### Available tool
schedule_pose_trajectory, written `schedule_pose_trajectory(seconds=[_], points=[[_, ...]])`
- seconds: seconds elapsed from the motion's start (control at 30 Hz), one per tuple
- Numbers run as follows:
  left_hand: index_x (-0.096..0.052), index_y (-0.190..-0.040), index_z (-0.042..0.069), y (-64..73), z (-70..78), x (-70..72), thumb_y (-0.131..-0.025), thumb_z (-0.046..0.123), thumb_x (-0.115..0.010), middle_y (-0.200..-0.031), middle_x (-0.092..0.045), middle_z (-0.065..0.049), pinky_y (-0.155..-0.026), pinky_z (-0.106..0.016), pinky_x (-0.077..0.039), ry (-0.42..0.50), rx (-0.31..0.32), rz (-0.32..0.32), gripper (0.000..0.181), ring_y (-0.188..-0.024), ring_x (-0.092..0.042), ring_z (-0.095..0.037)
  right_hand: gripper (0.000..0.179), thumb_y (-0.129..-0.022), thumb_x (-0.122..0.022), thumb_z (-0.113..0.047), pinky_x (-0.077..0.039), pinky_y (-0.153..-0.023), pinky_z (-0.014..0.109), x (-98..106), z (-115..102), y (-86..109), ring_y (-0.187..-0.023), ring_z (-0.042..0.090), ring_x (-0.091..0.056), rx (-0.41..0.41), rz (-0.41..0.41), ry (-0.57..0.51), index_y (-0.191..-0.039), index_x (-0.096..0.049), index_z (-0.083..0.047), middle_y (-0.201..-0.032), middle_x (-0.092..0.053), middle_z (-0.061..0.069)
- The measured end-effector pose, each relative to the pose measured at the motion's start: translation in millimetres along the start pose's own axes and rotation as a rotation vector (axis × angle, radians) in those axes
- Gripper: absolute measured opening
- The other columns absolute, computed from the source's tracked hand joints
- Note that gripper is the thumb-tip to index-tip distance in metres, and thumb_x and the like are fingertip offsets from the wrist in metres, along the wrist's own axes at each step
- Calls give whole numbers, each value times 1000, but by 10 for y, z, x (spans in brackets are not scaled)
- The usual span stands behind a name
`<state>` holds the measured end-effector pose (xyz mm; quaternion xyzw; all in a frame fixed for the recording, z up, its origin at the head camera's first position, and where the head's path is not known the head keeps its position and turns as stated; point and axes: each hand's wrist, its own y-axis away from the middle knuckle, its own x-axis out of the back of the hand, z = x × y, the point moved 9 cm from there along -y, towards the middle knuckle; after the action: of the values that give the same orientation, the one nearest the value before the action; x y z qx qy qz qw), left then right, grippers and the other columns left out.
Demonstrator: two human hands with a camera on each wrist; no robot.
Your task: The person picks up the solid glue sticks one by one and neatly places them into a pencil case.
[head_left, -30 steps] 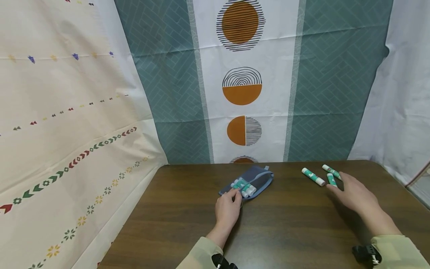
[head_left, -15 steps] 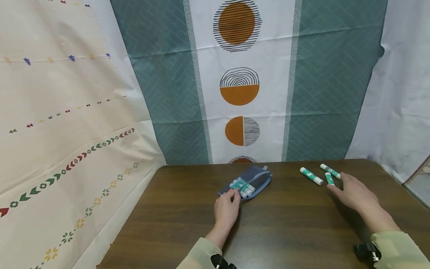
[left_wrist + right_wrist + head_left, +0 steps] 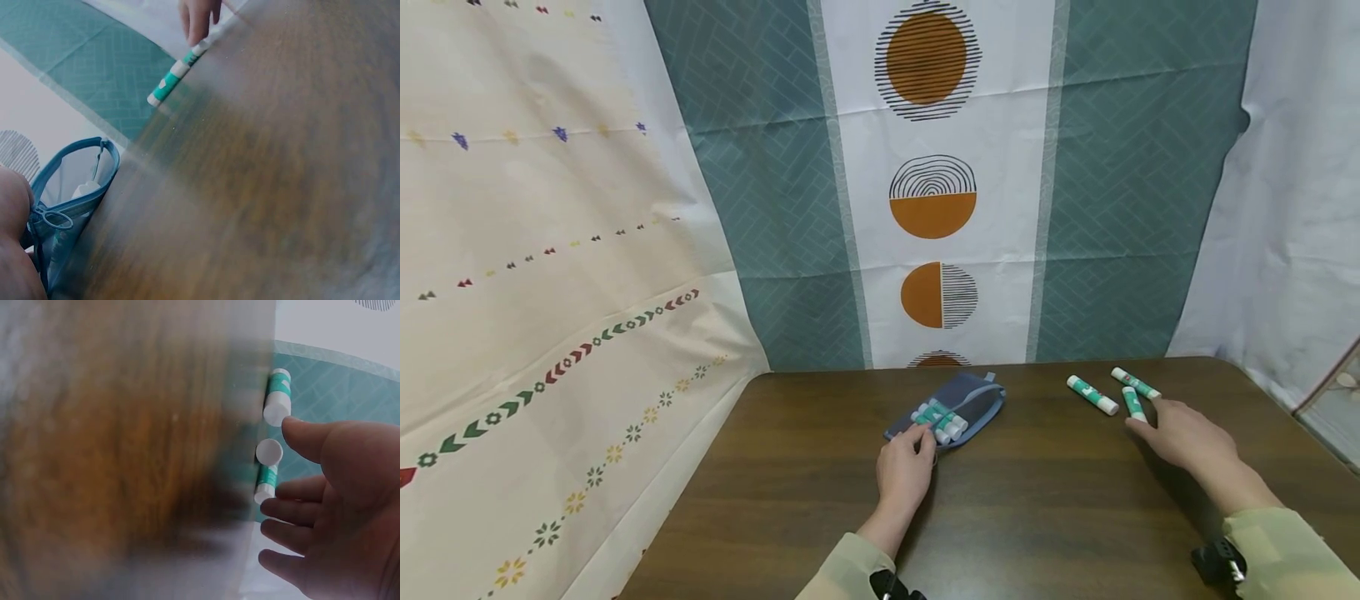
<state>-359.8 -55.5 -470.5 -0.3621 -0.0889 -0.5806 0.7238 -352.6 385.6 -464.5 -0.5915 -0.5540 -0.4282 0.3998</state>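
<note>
In the head view my left hand (image 3: 904,468) pinches the near edge of a blue zip pouch (image 3: 972,382), which lies open toward the right. Several green-and-white glue sticks (image 3: 946,413) show side by side in the pouch. At the table's right, my right hand (image 3: 1193,435) reaches over three loose glue sticks. Its thumb and fingers are spread around the end of the nearest glue stick (image 3: 1132,402), without closing on it. A second glue stick (image 3: 1135,382) lies just behind, and a third glue stick (image 3: 1092,395) to the left. The right wrist view shows the open palm (image 3: 356,506).
The brown wooden table (image 3: 1037,500) extends between and in front of both hands. Behind its far edge hangs a green and white cloth (image 3: 955,250) with orange circles. A cream patterned cloth (image 3: 587,292) hangs along the left side.
My right hand has drawn back slightly toward me, to the end of the nearest glue stick. My left hand keeps its hold on the pouch. The head view has shifted a little.
</note>
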Motion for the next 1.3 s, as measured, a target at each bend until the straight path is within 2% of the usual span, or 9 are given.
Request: schedule_pose_trajectory(seconds=[0.17, 0.27, 0.37, 0.7, 0.93, 1.17, 1.3], points=[[-90, -107, 16, 0, -1, -6, -106, 18, -68, -124, -81, -8, -110, -57, -56, 1, -8, -2, 22, -126, -73, -37, 82, -108, -63, -51, -55, -77, 74, -12, 6, 9, -119, 68, -58, -12, -30, 11, -145, -48, 20, -135, -55, 49], [-90, -109, 16, 2, -6, -18, -106, 18, -68, -124, -81, -7, -110, -56, -55, -2, -6, -7, 22, -126, -74, -34, 69, -108, -63, -48, -55, -74, 72, -17, 5, 16, -113, 65, -63, -6, -35, 10, -132, -55, 16, -127, -60, 46], [-89, -114, 16, 5, -16, -17, -106, 19, -68, -125, -81, -8, -111, -56, -55, 2, -4, -7, 22, -126, -73, -35, 61, -109, -63, -45, -55, -73, 71, -26, 4, 15, -110, 62, -65, -3, -35, 10, -128, -59, 13, -124, -62, 43], [-89, -116, 16, 13, -50, -6, -106, 19, -68, -126, -80, -12, -109, -57, -56, 0, -12, 2, 23, -126, -73, -39, 55, -107, -65, -41, -54, -70, 68, -67, 24, -4, -106, 58, -67, 2, -33, 11, -131, -63, 8, -124, -65, 39], [-90, -112, 19, 26, -49, -22, -105, 19, -67, -123, -82, -5, -108, -58, -57, -20, -11, -2, 23, -126, -73, -38, 59, -107, -62, -44, -55, -64, 61, -116, 91, -17, -96, 53, -69, -41, -57, 19, -132, -63, 10, -121, -65, 42], [-90, -110, 18, 14, -22, 5, -106, 19, -67, -122, -82, -2, -109, -56, -56, -5, -20, -3, 23, -125, -74, -30, 42, -107, -57, -37, -54, -62, 60, -49, 85, -13, -86, 47, -68, -70, -43, 12, -107, -70, 3, -106, -68, 37], [-90, -109, 18, 8, -23, 2, -106, 19, -67, -123, -82, -3, -110, -57, -56, 1, -11, -9, 23, -127, -74, -31, 39, -107, -58, -35, -54, -62, 61, -19, 67, -12, -84, 46, -68, -84, -41, 16, -100, -70, 1, -102, -68, 35]])
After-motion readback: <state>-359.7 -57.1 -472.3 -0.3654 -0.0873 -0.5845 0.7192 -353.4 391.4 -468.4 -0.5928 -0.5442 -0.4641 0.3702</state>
